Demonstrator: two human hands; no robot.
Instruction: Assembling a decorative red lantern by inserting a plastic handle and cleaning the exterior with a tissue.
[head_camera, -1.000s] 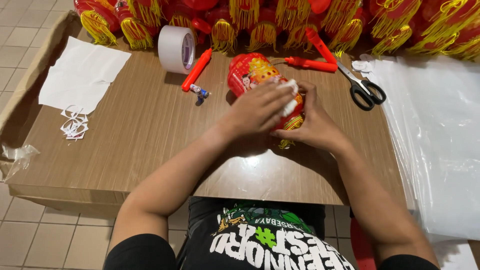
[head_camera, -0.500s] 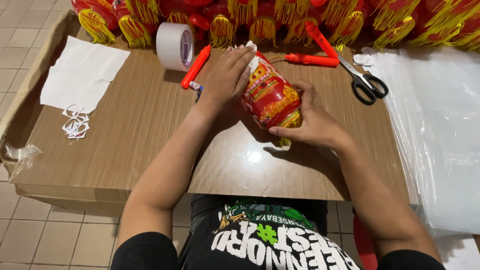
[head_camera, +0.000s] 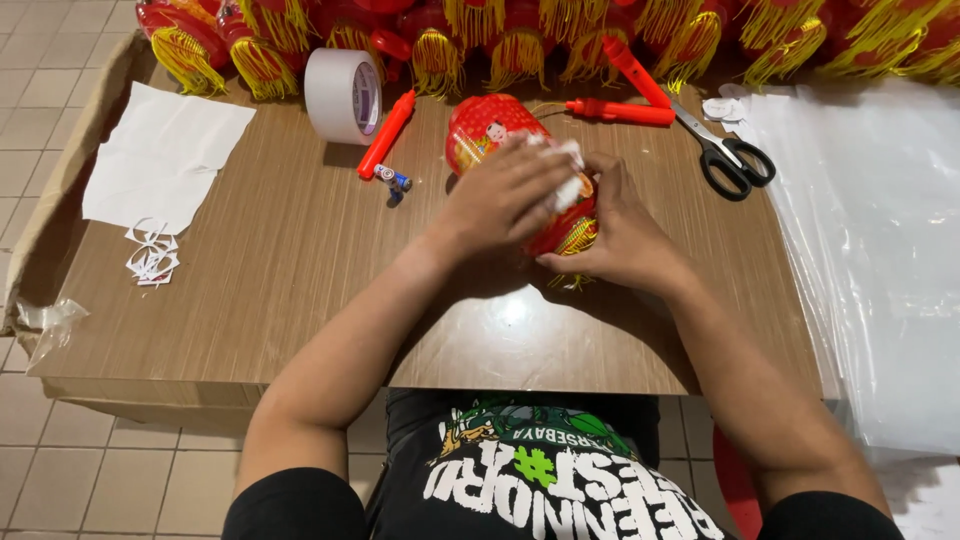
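Observation:
A red and gold lantern (head_camera: 482, 135) with a yellow tassel lies on its side on the brown table (head_camera: 300, 280). My right hand (head_camera: 622, 232) grips its near end from the right. My left hand (head_camera: 510, 190) lies over the top of the lantern and presses a small white cloth (head_camera: 566, 180) against it. The lantern's middle is hidden under my fingers.
A roll of white tape (head_camera: 343, 95), a red stick (head_camera: 386, 133) and two small batteries (head_camera: 393, 180) lie left of the lantern. Black scissors (head_camera: 725, 152) and more red sticks (head_camera: 620, 110) lie right. Several lanterns (head_camera: 520, 40) line the back. White paper (head_camera: 165, 155) sits left, plastic sheet (head_camera: 870, 230) right.
My left hand slid back down the lantern from its far end to its middle, carrying the white cloth. The lantern has turned slightly in my right hand.

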